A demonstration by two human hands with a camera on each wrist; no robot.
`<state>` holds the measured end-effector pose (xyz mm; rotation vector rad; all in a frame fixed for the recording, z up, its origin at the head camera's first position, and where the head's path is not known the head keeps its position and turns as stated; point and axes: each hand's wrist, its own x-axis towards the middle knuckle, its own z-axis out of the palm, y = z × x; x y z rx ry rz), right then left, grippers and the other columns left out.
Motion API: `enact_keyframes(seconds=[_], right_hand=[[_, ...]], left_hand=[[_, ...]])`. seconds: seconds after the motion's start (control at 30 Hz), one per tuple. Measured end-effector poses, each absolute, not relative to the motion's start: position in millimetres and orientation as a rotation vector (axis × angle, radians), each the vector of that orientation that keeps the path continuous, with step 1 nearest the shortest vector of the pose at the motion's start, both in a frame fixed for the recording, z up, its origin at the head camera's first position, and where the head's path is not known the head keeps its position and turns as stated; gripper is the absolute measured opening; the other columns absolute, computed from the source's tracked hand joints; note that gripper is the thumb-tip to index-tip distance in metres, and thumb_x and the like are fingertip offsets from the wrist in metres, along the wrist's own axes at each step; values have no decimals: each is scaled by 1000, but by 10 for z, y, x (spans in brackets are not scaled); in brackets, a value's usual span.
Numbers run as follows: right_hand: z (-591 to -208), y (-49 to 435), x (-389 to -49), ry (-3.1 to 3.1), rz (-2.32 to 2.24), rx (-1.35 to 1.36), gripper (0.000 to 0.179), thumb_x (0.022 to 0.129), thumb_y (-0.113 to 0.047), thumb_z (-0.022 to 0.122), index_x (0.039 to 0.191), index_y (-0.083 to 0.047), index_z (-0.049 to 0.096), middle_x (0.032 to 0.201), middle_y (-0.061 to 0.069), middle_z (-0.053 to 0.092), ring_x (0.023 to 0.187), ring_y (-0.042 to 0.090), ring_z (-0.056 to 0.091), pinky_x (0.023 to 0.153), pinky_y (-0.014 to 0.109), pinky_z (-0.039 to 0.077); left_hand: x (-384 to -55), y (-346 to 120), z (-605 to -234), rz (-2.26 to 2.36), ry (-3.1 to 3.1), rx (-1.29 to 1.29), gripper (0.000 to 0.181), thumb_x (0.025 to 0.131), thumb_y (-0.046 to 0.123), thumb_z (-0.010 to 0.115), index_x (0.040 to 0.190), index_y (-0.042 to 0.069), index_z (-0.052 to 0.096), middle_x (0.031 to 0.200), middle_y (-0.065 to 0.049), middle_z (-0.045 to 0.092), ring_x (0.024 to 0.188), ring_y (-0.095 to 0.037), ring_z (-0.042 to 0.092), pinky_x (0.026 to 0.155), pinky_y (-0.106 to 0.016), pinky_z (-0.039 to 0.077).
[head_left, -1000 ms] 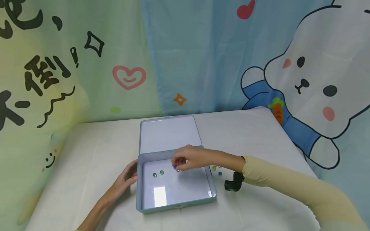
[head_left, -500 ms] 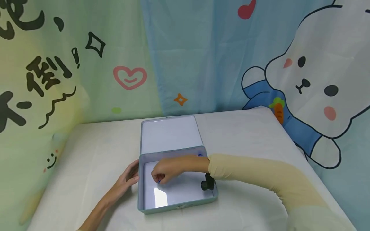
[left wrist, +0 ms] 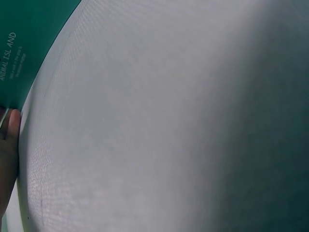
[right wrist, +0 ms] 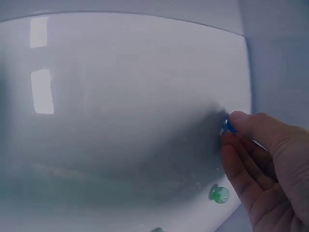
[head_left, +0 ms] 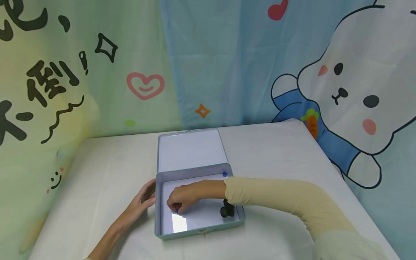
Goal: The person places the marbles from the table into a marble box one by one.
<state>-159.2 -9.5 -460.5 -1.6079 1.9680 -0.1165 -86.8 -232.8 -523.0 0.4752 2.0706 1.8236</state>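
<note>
My right hand [head_left: 183,198] is down inside the shallow metal box [head_left: 183,236], over its left half. Between thumb and fingertips it pinches a blue glass marble [right wrist: 230,126], close to the box floor and near a wall. A clear green marble [right wrist: 219,195] lies beside those fingers in the right wrist view; at the bottom edge part of another marble [right wrist: 157,230] shows. One more blue marble [head_left: 224,174] sits in the box's back right corner. My left hand [head_left: 143,198] rests against the outside of the left wall, fingers fairly straight; the left wrist view catches only its edge.
The box lid [head_left: 191,150] lies folded back behind the box. A white cloth [head_left: 269,151] covers the table, and a printed curtain [head_left: 208,65] hangs behind it. A black wrist camera [head_left: 228,209] on the right arm hangs over the box's right side.
My right hand has moved left and toward the front of the box, carrying the blue marble low. It now hides the green marbles in the head view. My left hand stays put.
</note>
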Motion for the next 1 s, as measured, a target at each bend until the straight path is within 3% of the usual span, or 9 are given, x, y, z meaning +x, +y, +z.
enact_keyframes(seconds=[0.1, 0.4, 0.63, 0.77, 1.0], right_hand=[[-4614, -90, -1596, 1972, -123, -1604, 6, 89, -15, 69, 94, -12, 67, 83, -8, 63, 73, -3, 48, 65, 4, 38], [-4606, -79, -1624, 1968, -139, -1577, 6, 90, -15, 69, 93, -12, 65, 82, -9, 60, 74, -3, 47, 65, 4, 38], [-4535, -44, -1629, 1958, -175, -1535, 23, 88, -20, 71, 109, -13, 63, 85, -7, 62, 75, -2, 51, 65, 5, 41], [-4397, 48, -1632, 1965, -248, -1558, 28, 89, -22, 71, 113, -10, 63, 86, -5, 62, 74, 0, 50, 64, 5, 41], [-3955, 350, -1686, 1987, -418, -1553, 21, 91, -19, 69, 107, -6, 64, 94, 5, 65, 77, 3, 51, 69, 7, 44]], left_hand=[[-873, -2328, -5217, 1822, 2074, 469, 62, 102, 14, 41, 156, 14, 9, 162, -23, 9, 146, -45, 11, 106, -1, 28], [-894, -2326, -5193, 1807, 2106, 442, 62, 102, 14, 41, 156, 13, 10, 162, -22, 11, 146, -42, 13, 107, -1, 28], [-895, -2318, -5214, 1802, 2123, 439, 63, 102, 14, 41, 155, 7, 9, 161, -27, 10, 145, -49, 10, 106, 0, 27], [-887, -2317, -5229, 1797, 2127, 441, 63, 101, 14, 41, 155, 5, 8, 160, -28, 10, 145, -50, 10, 105, 0, 27], [-878, -2314, -5214, 1783, 2138, 401, 64, 102, 15, 42, 155, 6, 8, 161, -25, 10, 146, -48, 9, 106, 0, 26]])
